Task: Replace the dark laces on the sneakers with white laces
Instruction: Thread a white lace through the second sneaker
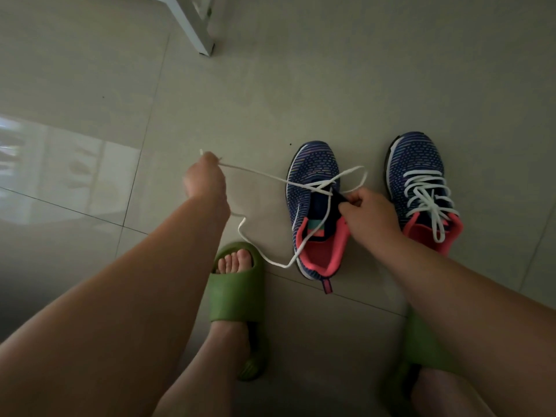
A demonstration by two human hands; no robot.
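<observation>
1. Two blue knit sneakers with pink lining stand side by side on the tiled floor (270, 85), toes pointing away from the camera.
2. Right sneaker (421, 188): fully laced with a white lace (427, 194), loose ends lying over the pink collar.
3. Left sneaker (313, 212): only the lowest eyelets are threaded with a second white lace (258, 173); the tongue area and pink opening are otherwise unlaced.
4. Left hand (204, 179): fingers curled, pinching one end of that lace, held up to the left of the shoe; the tip pokes out above the hand. The lace runs taut from the hand to the shoe's eyelets.
5. Right hand (370, 215): fingers closed on the shoe's dark tongue or eyelet edge at mid-shoe; cannot tell which exactly. A lace loop arcs just beyond the hand.
6. The other run of the lace trails slack across the floor on the left of the shoe, curving back to its heel side.
7. Green slide sandal (237, 290) on a foot near the left sneaker's heel; a second green sandal (421, 344) is mostly hidden by the right arm.
8. White furniture leg (198, 28) at the top of the view, well apart from the shoes.
</observation>
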